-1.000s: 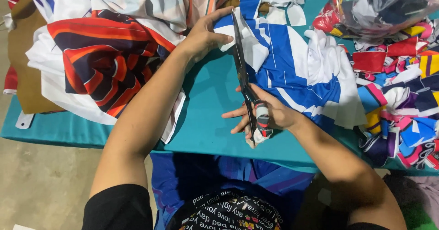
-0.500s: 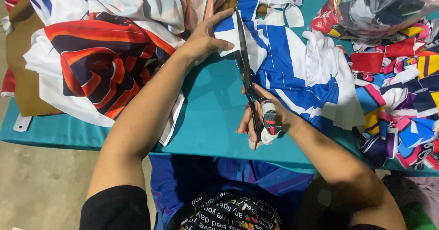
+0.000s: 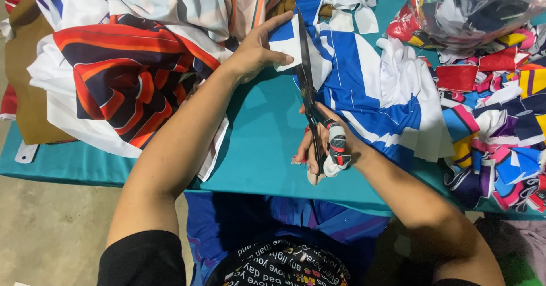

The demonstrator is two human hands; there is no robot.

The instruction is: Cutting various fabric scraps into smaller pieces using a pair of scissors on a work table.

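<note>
r hand is gripping long dark scissors, blades lying on smooth blue/white striped fabric on teal table. l hand, fingers flat, is pressing fabric edge left of blades.

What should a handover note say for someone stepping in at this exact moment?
Left hand presses the blue-and-white fabric flat on the teal table. Right hand grips the scissors, blades closed along the fabric's left edge. Done: blades have reached up to the left hand. Left: the strip beyond the tips is uncut. Scrap pile lies right, red-striped cloth left.
</note>
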